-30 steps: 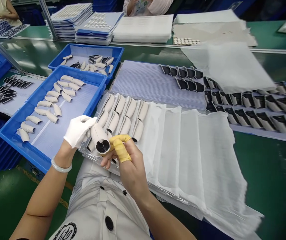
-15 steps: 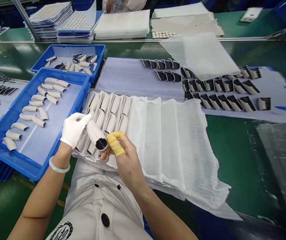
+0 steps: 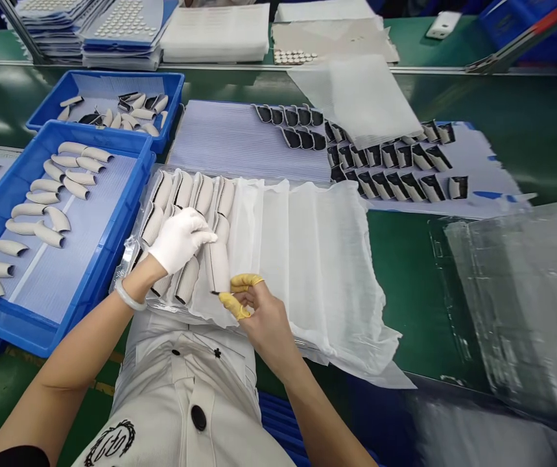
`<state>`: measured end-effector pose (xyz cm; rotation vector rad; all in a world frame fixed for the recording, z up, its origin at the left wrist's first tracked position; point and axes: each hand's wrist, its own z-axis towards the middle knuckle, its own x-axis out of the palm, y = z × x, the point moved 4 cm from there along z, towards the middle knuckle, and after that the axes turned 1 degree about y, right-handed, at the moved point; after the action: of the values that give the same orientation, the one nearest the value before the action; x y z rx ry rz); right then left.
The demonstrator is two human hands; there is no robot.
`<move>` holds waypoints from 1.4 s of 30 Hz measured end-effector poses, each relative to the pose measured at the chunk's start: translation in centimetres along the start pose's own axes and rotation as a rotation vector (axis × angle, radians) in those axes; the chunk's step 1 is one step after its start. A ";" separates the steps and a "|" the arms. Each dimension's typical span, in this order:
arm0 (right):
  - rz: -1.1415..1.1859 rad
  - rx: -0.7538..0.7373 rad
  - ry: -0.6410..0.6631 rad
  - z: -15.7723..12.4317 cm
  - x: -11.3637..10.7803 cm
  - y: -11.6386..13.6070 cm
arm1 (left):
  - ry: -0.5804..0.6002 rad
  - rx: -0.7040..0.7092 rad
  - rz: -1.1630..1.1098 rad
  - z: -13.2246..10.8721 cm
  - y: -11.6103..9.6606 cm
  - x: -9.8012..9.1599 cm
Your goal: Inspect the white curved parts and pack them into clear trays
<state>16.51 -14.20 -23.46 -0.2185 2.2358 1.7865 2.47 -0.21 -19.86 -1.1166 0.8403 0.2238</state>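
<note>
A cream, curved, tube-like piece (image 3: 218,267) with a seam along it lies lengthwise at the near end of the fourth column in a packing tray. My left hand (image 3: 179,241), in a white glove, pinches its far end. My right hand (image 3: 261,311), with yellow finger covers on thumb and forefinger, closes on its near end. Similar cream pieces (image 3: 188,280) fill columns to the left, parted by white tissue; my left hand hides some of them. To the right, folded white tissue sheet (image 3: 307,253) covers the tray.
Loose cream pieces lie in a blue bin (image 3: 142,188) at left; a second blue bin (image 3: 174,97) stands behind it. Dark-lined pieces (image 3: 395,185) sit in rows on a sheet at back right. Clear plastic trays (image 3: 526,285) rest on the right.
Both hands have lowered the cream piece from above the tray into the fourth column. Its dark open end no longer faces me. The view has shifted right.
</note>
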 end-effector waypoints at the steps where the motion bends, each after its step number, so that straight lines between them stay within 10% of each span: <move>1: -0.073 -0.033 -0.018 -0.2 0.0 -0.2 | 0.052 0.011 0.018 0.1 0.3 0.6; 11: -0.518 -0.551 -0.116 -0.3 1.1 -0.1 | 0.374 0.076 0.216 -0.7 2.2 4.7; 25: -0.859 -0.573 -0.035 -0.4 3.4 -0.5 | 0.335 0.023 0.445 -2.6 0.9 4.3; 33: -0.994 -0.490 -0.106 7.8 -3.8 0.6 | 0.529 0.400 0.580 -3.7 -4.0 7.6; 38: -1.096 -0.522 0.072 13.5 -2.7 0.0 | 0.620 0.444 0.675 -4.9 -4.2 11.1; 42: -1.132 -0.527 0.150 15.4 -2.7 -0.7 | 0.593 0.439 0.614 -5.8 -4.1 10.2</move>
<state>21.03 0.52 -26.43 -1.4055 1.1373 1.5754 8.87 -9.51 -25.12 -0.4778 1.6690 0.2002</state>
